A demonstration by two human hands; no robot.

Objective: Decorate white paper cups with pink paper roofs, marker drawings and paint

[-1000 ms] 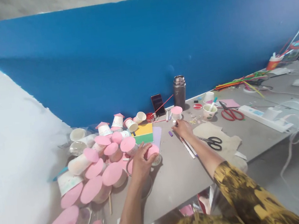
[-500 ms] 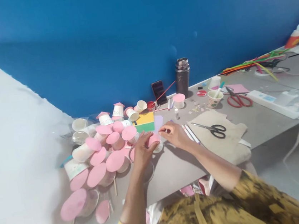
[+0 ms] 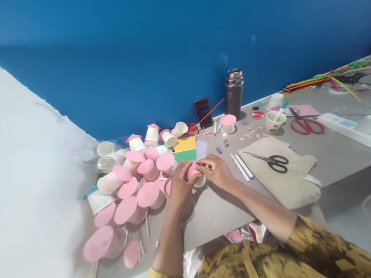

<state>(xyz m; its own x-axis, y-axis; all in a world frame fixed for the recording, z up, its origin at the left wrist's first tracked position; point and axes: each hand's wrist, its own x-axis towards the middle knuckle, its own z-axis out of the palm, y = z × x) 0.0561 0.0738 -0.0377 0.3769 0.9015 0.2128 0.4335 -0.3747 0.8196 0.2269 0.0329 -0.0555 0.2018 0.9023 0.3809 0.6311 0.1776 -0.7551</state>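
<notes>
A paper cup topped with a pink paper disc [image 3: 193, 170] stands on the grey table in front of me. My left hand [image 3: 181, 182] grips it from the left, with fingers and thumb curved round the disc's edge. On the right side of the same disc rests my right hand [image 3: 216, 171], its thumb and fingertips pinched together at the paper. Whether something small sits in that pinch is too fine to make out. Just behind my hands lie yellow and green paper [image 3: 184, 150] and a lilac sheet [image 3: 202, 149].
Many pink-topped paper cups [image 3: 126, 210] crowd the table's left side. A thermos [image 3: 234, 93] and a phone [image 3: 203, 111] stand by the blue wall. To the right are markers [image 3: 242, 167], black scissors [image 3: 275, 163] on a beige cloth [image 3: 271, 189], red scissors [image 3: 307, 126] and a power strip [image 3: 352, 131].
My right hand has moved left onto the pink disc, where a small gap was before. My left hand still holds the cup. The whole view has shifted slightly.
</notes>
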